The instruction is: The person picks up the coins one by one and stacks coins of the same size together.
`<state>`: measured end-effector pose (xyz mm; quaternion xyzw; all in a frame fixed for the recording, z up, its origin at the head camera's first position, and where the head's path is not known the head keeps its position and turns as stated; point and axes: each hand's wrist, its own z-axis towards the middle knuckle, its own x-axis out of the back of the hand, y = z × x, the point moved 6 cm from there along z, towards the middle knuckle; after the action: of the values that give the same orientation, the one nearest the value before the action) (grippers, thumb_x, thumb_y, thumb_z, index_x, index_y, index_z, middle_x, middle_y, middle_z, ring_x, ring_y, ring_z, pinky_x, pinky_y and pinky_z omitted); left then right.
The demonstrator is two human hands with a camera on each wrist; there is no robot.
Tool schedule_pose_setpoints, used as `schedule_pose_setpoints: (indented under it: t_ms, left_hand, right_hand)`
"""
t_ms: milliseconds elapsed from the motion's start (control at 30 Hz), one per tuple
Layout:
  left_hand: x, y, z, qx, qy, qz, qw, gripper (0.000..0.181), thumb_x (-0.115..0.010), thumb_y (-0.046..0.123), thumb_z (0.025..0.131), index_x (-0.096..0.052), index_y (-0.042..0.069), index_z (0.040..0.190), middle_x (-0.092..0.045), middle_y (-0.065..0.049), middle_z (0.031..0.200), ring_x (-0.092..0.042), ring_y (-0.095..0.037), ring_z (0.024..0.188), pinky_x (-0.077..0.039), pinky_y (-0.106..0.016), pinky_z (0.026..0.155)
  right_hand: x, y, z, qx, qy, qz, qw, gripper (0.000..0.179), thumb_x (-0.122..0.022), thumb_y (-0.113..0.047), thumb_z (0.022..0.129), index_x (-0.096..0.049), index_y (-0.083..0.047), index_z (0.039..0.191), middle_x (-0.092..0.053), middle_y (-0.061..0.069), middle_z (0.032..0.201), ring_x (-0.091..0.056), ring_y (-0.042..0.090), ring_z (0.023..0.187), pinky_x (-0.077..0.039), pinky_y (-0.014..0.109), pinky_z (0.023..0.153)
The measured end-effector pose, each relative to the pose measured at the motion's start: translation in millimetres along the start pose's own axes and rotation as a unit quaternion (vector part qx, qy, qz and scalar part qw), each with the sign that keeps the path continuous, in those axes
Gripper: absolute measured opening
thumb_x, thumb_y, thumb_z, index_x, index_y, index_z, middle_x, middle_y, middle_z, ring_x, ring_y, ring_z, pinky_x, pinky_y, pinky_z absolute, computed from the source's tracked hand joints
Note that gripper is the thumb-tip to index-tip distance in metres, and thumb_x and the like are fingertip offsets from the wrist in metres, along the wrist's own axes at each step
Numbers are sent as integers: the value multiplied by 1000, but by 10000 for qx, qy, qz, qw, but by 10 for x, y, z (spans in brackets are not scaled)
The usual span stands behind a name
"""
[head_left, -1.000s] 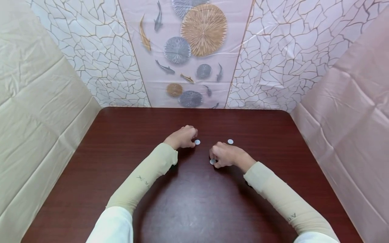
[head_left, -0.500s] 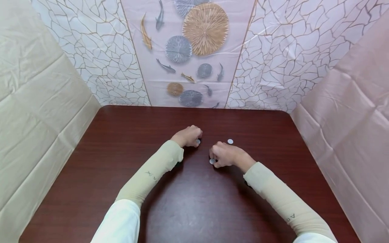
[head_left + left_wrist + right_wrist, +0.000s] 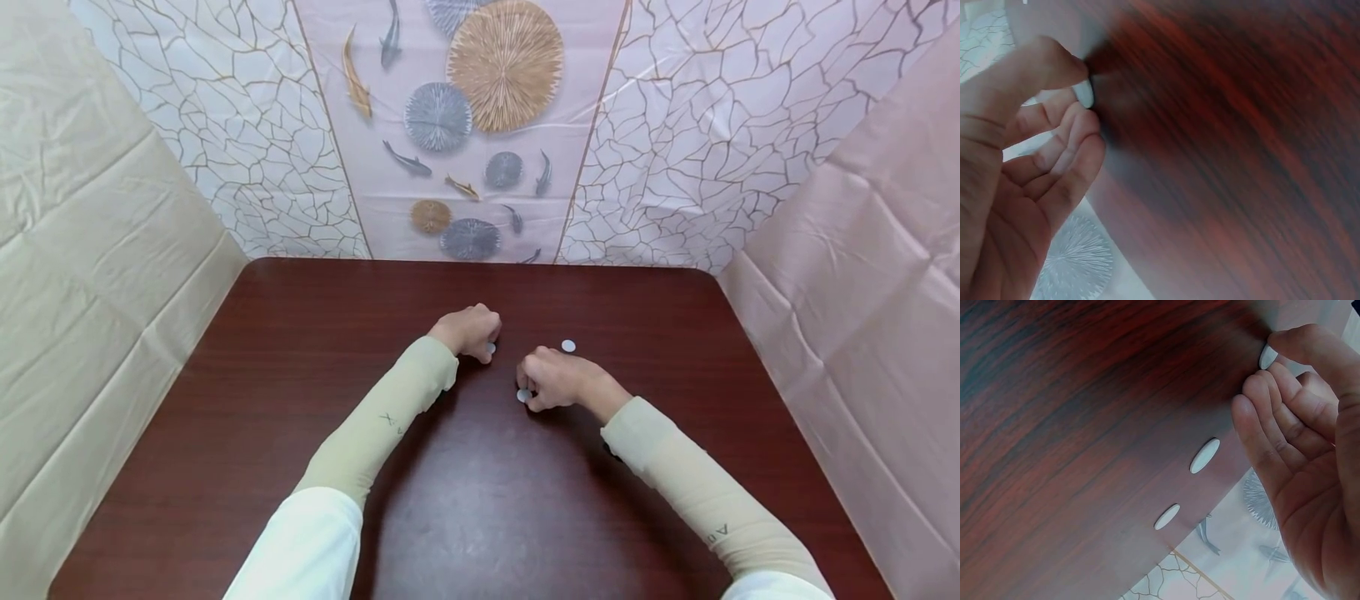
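Near the middle of the table, my left hand (image 3: 468,331) is curled around a small white disc (image 3: 491,347). In the left wrist view, this white disc (image 3: 1085,94) shows between the thumb and the index finger. Closer to me and to the right, my right hand (image 3: 555,379) pinches another white disc (image 3: 523,396) by its edges, close to the tabletop. The right wrist view has that disc (image 3: 1268,356) between thumb and index finger, with the other fingers curled. One loose white disc (image 3: 568,346) lies flat just beyond the right hand.
Two loose discs, a nearer one (image 3: 1204,455) and a farther one (image 3: 1167,517), lie on the wood in the right wrist view. The dark red-brown table (image 3: 300,308) ends at a patterned cloth backdrop (image 3: 465,150). Plain cloth walls flank it.
My left hand has moved slightly right, its thumb and fingers coming around the white disc that lay beside it. My right hand keeps its place on its disc.
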<state>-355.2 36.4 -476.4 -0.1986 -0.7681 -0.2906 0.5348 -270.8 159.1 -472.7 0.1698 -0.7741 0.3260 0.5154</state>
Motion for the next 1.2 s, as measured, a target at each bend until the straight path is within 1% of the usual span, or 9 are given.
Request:
schedule_pose_setpoints:
  t_ms: [133, 267, 400, 500, 633, 800, 967, 1067, 1200]
  left_hand:
    - [-23, -18, 46, 50, 45, 24, 10000, 21, -81, 23, 87, -62, 14, 90, -64, -2, 89, -60, -16, 77, -46, -28, 67]
    - [-38, -32, 85, -96, 204, 89, 9997, 22, -82, 23, 82, -62, 15, 85, -64, -1, 84, -61, -16, 73, -46, -28, 64]
    - [-46, -19, 111, -247, 314, 324, 9987, 23, -84, 23, 80, -62, 15, 81, -63, -2, 82, -62, -17, 71, -47, -29, 64]
    - [-62, -25, 131, -234, 324, 592, 9974, 23, -83, 25, 79, -62, 16, 80, -63, -1, 83, -63, -17, 72, -50, -29, 66]
    - [-71, -32, 148, -274, 319, 787, 9960, 21, -82, 26, 79, -63, 17, 81, -63, -1, 83, -64, -17, 72, -53, -30, 66]
    - [-59, -12, 135, -435, 342, 708, 9960, 20, -80, 24, 78, -62, 17, 78, -62, 0, 77, -61, -15, 66, -49, -28, 60]
    - [-17, 31, 98, -655, 458, 490, 9956, 19, -78, 22, 77, -60, 17, 73, -60, 1, 71, -58, -14, 61, -44, -26, 57]
    - [14, 63, 76, -767, 543, 368, 9949, 19, -78, 23, 76, -61, 17, 73, -61, 2, 70, -59, -14, 61, -45, -25, 58]
    - [36, 103, 41, -818, 568, 188, 9949, 17, -80, 23, 75, -64, 16, 74, -64, 2, 70, -61, -14, 61, -47, -24, 58]
  right_hand:
    - [0, 10, -18, 88, 49, 69, 9999, 14, -82, -10, 83, -75, -7, 95, -73, -1, 85, -65, 3, 75, -56, 22, 69]
    - [-7, 23, -24, 57, 73, 53, 9999, 14, -81, -10, 82, -75, -8, 94, -73, -2, 85, -64, 3, 74, -56, 22, 69]
    - [-15, 28, -21, -33, 40, -1, 10000, 13, -81, -11, 83, -75, -9, 94, -72, -3, 85, -64, 3, 74, -56, 22, 70]
    - [-20, 25, -14, -39, 22, -13, 10000, 13, -81, -12, 83, -75, -9, 94, -72, -3, 85, -64, 3, 75, -56, 22, 70]
    - [-30, 24, -5, -35, -8, 18, 10000, 13, -81, -12, 84, -75, -9, 96, -73, -2, 86, -65, 4, 75, -56, 23, 70]
    - [-39, 19, -1, -25, -17, 5, 10000, 13, -81, -12, 84, -75, -9, 96, -72, -2, 85, -64, 4, 75, -56, 23, 70]
    - [-36, 17, -7, -21, 15, 19, 10000, 15, -82, -12, 83, -75, -9, 95, -72, -2, 86, -64, 4, 75, -56, 23, 70]
    - [-32, 16, -13, -25, 2, 29, 10000, 14, -82, -11, 83, -75, -9, 95, -73, -2, 85, -64, 4, 74, -56, 23, 70]
    - [-25, 16, -23, -50, -16, 26, 10000, 14, -82, -11, 84, -74, -9, 95, -73, -3, 86, -64, 3, 75, -56, 23, 69]
